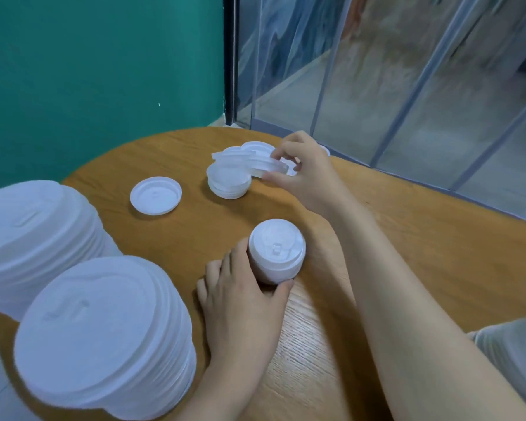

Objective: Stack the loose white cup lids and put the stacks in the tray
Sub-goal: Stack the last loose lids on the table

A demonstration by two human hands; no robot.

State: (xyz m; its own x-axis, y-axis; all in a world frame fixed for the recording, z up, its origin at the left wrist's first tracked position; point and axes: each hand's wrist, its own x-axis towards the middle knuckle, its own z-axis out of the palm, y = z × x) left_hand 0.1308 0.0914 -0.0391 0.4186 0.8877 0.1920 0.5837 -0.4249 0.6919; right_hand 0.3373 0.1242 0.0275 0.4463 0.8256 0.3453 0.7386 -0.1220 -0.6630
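Your left hand (243,296) rests on the wooden tabletop (438,253) with its grip curled around a short stack of white lids (275,253), thumb on the near side and fingers on the left, the stack standing upright with its sip-hole top facing up. Your right hand (304,174) reaches across to the far side of the tabletop, and its grip pinches the rim of a single lid (263,167) between thumb and fingertips, holding it tilted. That lid comes off a loose pile of lids (249,150) lying jumbled near the far edge. Just in front of the pile, a small stack of upturned lids (228,182) sits flat on the wood, touching or nearly touching the pinched lid; you cannot tell which. To its left, apart from everything else, one lid lies alone, hollow side up (156,195). Two tall lid stacks (97,338) stand close to you on the left, blurred. No tray can be made out.
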